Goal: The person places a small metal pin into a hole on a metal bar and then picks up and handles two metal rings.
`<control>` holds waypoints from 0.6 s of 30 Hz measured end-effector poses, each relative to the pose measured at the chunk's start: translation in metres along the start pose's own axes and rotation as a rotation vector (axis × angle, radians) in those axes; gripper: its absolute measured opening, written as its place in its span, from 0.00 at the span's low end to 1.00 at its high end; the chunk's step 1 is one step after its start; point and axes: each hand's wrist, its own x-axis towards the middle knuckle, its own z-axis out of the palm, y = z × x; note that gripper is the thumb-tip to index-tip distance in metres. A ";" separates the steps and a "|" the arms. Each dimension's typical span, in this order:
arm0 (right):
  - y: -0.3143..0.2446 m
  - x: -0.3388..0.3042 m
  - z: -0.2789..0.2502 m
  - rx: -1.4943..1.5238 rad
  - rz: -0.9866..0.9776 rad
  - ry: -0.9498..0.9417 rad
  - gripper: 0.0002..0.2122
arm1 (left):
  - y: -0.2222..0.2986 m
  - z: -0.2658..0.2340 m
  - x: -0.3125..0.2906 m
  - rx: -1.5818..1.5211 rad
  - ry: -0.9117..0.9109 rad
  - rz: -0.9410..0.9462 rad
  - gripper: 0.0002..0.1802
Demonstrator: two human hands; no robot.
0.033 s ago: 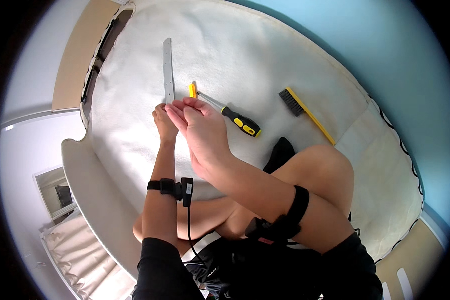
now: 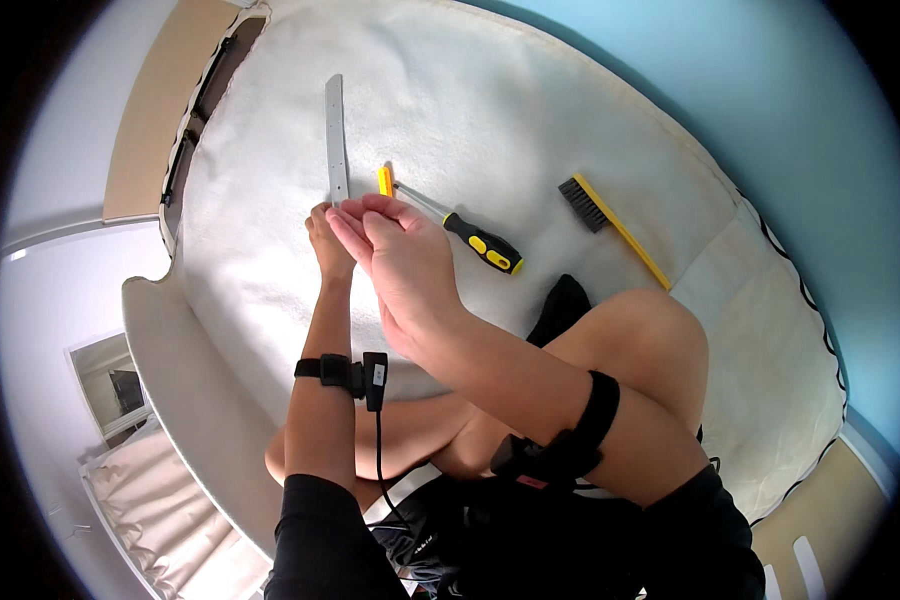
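Note:
A long flat grey strip with small holes point(image 2: 335, 135) points away from me, its near end meeting my fingers. My left hand point(image 2: 330, 243) is closed around that near end. Against it, from the right, comes my right hand point(image 2: 410, 265) with its fingers bent and pressed together; what lies within them is hidden. Just beyond the right hand a yellow piece point(image 2: 385, 180) shows, its lower part covered by my fingers. To the right of that hand lies a screwdriver point(image 2: 482, 243) with a black and yellow handle, its shaft pointing up and left toward the yellow piece.
A yellow-handled brush with dark bristles point(image 2: 613, 230) lies farther right on the white bed cover point(image 2: 450, 90). My bent leg point(image 2: 630, 340) and a black sock point(image 2: 560, 308) are at lower right. A blue wall point(image 2: 770, 100) borders the right side.

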 end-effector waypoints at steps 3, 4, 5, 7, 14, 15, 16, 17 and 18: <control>-0.001 -0.007 0.006 -0.067 0.056 -0.068 0.10 | -0.022 -0.003 0.012 -0.249 -0.013 -0.130 0.23; 0.004 -0.012 0.012 -0.073 0.089 -0.098 0.11 | -0.043 -0.017 0.015 -0.408 -0.023 -0.264 0.22; 0.003 -0.010 0.009 -0.093 0.094 -0.100 0.11 | -0.038 -0.014 0.014 -0.485 -0.080 -0.341 0.20; -0.003 -0.002 -0.002 -0.130 0.067 -0.109 0.11 | 0.013 -0.021 0.017 -0.528 -0.226 -0.432 0.19; -0.005 0.004 0.001 -0.149 0.003 -0.134 0.12 | 0.106 -0.120 -0.026 -1.110 -0.285 -0.559 0.11; -0.005 0.007 -0.001 -0.192 -0.036 -0.154 0.11 | 0.118 -0.137 -0.038 -1.162 -0.299 -0.529 0.11; -0.004 0.010 -0.004 -0.236 -0.071 -0.174 0.10 | 0.127 -0.151 -0.049 -1.214 -0.308 -0.500 0.10; -0.007 0.009 -0.005 -0.277 -0.092 -0.171 0.10 | 0.135 -0.157 -0.056 -1.238 -0.316 -0.500 0.10; -0.005 0.009 -0.006 -0.314 -0.098 -0.169 0.10 | 0.138 -0.165 -0.066 -1.251 -0.315 -0.510 0.10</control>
